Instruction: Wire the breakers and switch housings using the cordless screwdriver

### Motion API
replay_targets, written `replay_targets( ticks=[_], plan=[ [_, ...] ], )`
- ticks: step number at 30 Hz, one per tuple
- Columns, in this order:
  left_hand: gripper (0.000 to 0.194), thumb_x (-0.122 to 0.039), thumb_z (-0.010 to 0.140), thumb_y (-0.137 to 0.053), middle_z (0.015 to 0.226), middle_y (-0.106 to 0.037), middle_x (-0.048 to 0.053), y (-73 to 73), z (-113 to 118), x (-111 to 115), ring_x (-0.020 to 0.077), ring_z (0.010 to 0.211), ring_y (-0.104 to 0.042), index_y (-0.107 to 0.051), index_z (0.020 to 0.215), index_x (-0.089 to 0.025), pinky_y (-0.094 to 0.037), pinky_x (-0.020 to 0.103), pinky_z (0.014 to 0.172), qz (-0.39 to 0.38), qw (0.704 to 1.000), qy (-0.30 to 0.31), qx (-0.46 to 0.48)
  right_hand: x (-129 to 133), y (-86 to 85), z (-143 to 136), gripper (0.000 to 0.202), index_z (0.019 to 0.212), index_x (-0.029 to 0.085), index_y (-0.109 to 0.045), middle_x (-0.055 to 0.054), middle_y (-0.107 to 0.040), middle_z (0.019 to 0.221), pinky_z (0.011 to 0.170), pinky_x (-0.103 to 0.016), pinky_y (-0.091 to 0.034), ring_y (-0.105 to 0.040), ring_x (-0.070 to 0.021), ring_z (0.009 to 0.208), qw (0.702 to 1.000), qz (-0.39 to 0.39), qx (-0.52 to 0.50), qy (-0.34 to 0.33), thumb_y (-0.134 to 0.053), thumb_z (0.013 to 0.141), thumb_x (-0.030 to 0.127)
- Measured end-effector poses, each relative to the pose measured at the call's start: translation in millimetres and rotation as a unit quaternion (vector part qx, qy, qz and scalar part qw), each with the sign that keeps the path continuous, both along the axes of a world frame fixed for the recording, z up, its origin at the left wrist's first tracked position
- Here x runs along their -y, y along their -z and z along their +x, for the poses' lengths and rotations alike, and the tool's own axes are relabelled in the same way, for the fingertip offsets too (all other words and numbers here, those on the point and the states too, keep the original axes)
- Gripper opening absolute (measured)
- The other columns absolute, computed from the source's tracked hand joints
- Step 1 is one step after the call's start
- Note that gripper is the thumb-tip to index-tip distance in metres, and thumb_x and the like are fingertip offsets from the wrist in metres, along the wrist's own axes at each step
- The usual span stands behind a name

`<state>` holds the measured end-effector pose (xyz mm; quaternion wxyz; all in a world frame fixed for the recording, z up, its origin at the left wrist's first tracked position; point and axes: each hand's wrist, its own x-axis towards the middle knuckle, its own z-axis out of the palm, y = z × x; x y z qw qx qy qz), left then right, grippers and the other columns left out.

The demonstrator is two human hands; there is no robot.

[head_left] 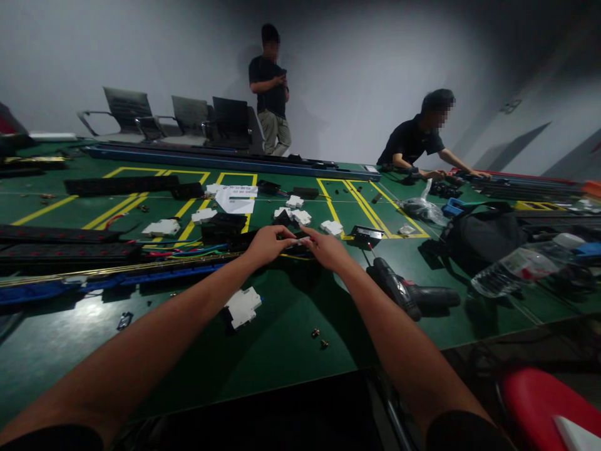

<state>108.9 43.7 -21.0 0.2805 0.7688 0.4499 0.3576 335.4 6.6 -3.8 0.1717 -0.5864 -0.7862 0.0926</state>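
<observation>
My left hand (269,246) and my right hand (327,248) meet over the middle of the green table. Between their fingertips they pinch a small whitish part (301,241), mostly covered by the fingers. Both hands are closed on it. A yellow wire and dark pieces lie just under the hands, partly hidden. Right behind them sit white breaker-like modules (301,217), and another white module (332,227) is to the right. Nearer me, beside my left forearm, lies a larger white module (244,308) with a blue spot.
A cordless screwdriver (399,289) lies right of my right forearm, near a plastic bottle (519,269) and a black bag (481,235). Long black power strips (70,252) and blue rails fill the left. Small brass screws (315,333) lie in front. Two people are beyond the table.
</observation>
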Motion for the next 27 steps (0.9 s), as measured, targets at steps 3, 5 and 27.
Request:
replay_targets(
  ticks=[3,5,27],
  plan=[
    [0.020,-0.039,0.088,-0.076,0.095,-0.082,0.007,-1.9,-1.5,-1.9,0.0223,0.086,-0.072,-0.082,0.095,-0.021,-0.053,0.036,0.083,-0.021,1.000,0.010,0.016,-0.2,0.4,0.5,0.054,0.161,0.038,-0.047,-0.010,-0.077,0.118,0.093,-0.036,-0.052,-0.072,-0.0275,0.107,1.000,0.002,-0.002,-0.003,-0.045,0.110,0.054],
    [0.019,-0.038,0.087,-0.076,0.095,-0.082,0.007,-3.2,-1.5,-2.3,0.0231,0.087,-0.073,-0.082,0.094,-0.021,-0.053,0.037,0.084,-0.031,0.999,0.011,0.015,-0.8,1.4,1.0,0.053,0.160,0.038,-0.047,-0.009,-0.077,0.120,0.093,-0.036,-0.052,-0.072,-0.0276,0.107,1.000,0.005,-0.005,-0.007,-0.044,0.110,0.054],
    [0.012,-0.032,0.095,-0.073,0.102,-0.077,0.006,5.1,5.2,3.9,0.0232,0.095,-0.070,-0.077,0.098,-0.022,-0.052,0.038,0.087,0.105,0.993,0.002,-0.051,-6.3,10.4,2.8,0.056,0.164,0.037,-0.040,-0.008,-0.077,0.121,0.090,-0.034,-0.054,-0.073,-0.0255,0.105,0.999,-0.016,-0.043,-0.029,-0.046,0.110,0.051]
  ],
)
